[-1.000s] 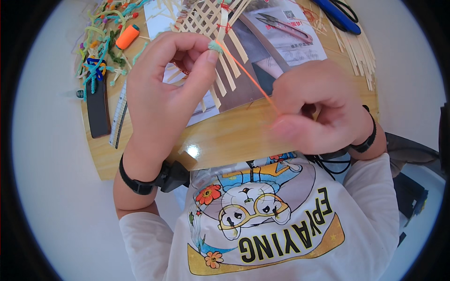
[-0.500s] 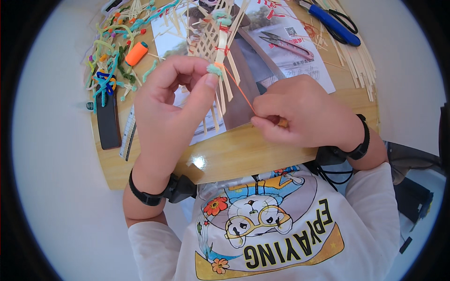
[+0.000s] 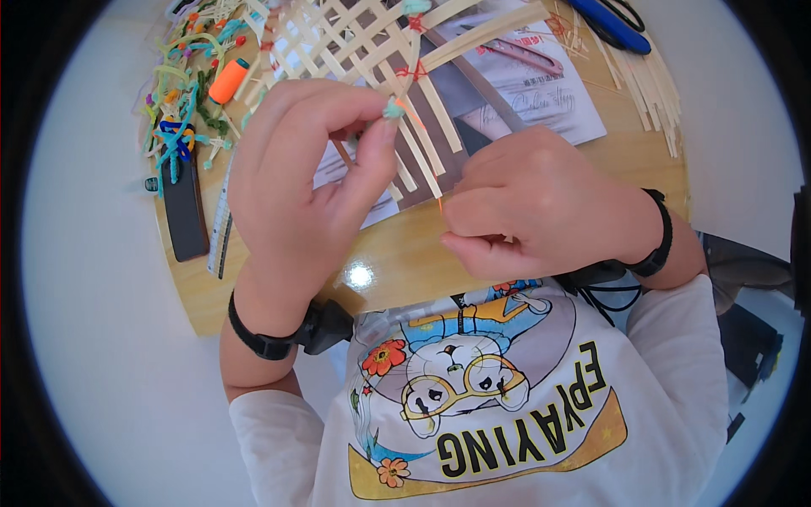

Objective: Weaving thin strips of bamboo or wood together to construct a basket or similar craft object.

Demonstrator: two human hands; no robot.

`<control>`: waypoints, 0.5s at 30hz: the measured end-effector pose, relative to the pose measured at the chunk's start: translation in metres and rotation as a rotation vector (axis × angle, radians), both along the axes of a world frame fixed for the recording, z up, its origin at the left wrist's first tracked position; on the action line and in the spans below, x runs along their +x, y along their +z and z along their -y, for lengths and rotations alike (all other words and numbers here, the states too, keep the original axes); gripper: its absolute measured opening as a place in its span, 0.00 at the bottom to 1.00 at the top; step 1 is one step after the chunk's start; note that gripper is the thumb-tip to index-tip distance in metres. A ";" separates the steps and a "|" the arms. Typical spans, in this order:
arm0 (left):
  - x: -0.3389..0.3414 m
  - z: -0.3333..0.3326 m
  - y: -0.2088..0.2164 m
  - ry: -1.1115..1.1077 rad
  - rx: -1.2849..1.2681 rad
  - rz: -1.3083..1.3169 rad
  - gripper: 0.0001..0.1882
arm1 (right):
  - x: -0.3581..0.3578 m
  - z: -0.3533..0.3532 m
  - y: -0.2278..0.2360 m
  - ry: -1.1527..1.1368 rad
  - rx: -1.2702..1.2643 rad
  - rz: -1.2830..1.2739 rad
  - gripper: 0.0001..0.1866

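Observation:
An openwork lattice of pale, flat bamboo-like strips (image 3: 448, 131) stands in front of me, tied at several spots with red thread (image 3: 411, 73). My left hand (image 3: 308, 173) pinches its near edge between thumb and forefinger, at a tuft of fuzzy mint-green pipe cleaner (image 3: 393, 109). Orange thread (image 3: 440, 204) runs from that spot down along the strips to my right hand (image 3: 536, 198). There, curled fingers and thumb grip the thread. The lattice's far part runs out of the picture at the top.
Under the lattice, printed sheets (image 3: 579, 118) cover part of the wooden table (image 3: 414, 279). Coloured pipe-cleaner pieces (image 3: 182, 72), an orange thread spool (image 3: 228, 82), a dark flat case (image 3: 184, 211) and a ruler (image 3: 220, 232) lie left. Pink-handled snips (image 3: 528, 57), a blue-handled tool (image 3: 612, 25) and loose strips (image 3: 646, 89) lie right.
The lattice has turned and now shows broader, with its strips fanning out to the right. My right hand has shifted slightly left, and the thread hangs more steeply. Both hands keep their grip.

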State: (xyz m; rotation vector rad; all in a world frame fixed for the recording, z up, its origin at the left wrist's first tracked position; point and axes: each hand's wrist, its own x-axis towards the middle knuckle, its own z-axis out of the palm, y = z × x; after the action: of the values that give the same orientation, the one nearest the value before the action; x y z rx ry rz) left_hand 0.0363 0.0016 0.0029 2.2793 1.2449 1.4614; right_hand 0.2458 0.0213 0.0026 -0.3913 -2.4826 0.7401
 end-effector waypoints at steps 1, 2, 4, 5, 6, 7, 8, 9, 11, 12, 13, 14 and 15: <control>0.000 0.000 0.000 0.005 0.040 -0.041 0.09 | 0.001 0.000 0.000 0.011 -0.017 0.023 0.12; -0.001 0.000 0.000 0.010 0.068 -0.071 0.10 | 0.002 0.000 0.001 0.018 -0.035 0.014 0.11; -0.003 -0.002 0.000 0.000 0.064 -0.065 0.09 | 0.004 -0.001 0.002 0.025 -0.057 0.005 0.11; -0.004 -0.002 0.000 -0.001 0.035 -0.050 0.09 | 0.005 -0.001 0.002 0.041 -0.099 -0.006 0.12; -0.005 -0.002 0.000 -0.008 0.050 -0.047 0.09 | 0.005 -0.002 0.001 0.047 -0.138 -0.013 0.13; -0.006 -0.002 0.001 -0.014 0.021 -0.068 0.09 | 0.006 -0.002 0.001 0.058 -0.144 -0.018 0.13; -0.006 -0.001 0.001 -0.023 -0.017 -0.075 0.08 | 0.006 -0.002 0.001 0.063 -0.160 -0.017 0.14; -0.006 -0.001 0.000 -0.021 -0.009 -0.092 0.08 | 0.006 -0.002 0.000 0.067 -0.175 -0.016 0.14; -0.006 0.001 -0.001 -0.013 -0.057 -0.056 0.08 | 0.006 -0.002 -0.002 0.071 -0.165 -0.034 0.14; -0.006 0.001 -0.002 -0.012 -0.044 -0.063 0.08 | 0.006 -0.002 -0.002 0.075 -0.152 -0.051 0.14; -0.006 0.001 -0.002 -0.018 -0.033 -0.066 0.08 | 0.005 -0.002 -0.003 0.074 -0.154 -0.050 0.14; -0.006 0.001 -0.002 -0.016 -0.048 -0.061 0.08 | 0.006 -0.003 -0.003 0.072 -0.155 -0.065 0.14; -0.007 0.000 -0.002 -0.023 -0.023 -0.067 0.08 | 0.006 -0.003 -0.003 0.070 -0.156 -0.079 0.14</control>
State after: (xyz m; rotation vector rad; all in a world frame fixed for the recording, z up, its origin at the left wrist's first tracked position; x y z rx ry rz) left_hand 0.0291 0.0011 0.0007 2.3379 1.2424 1.3663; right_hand 0.2518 0.0245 -0.0001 -0.3251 -2.3826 0.9629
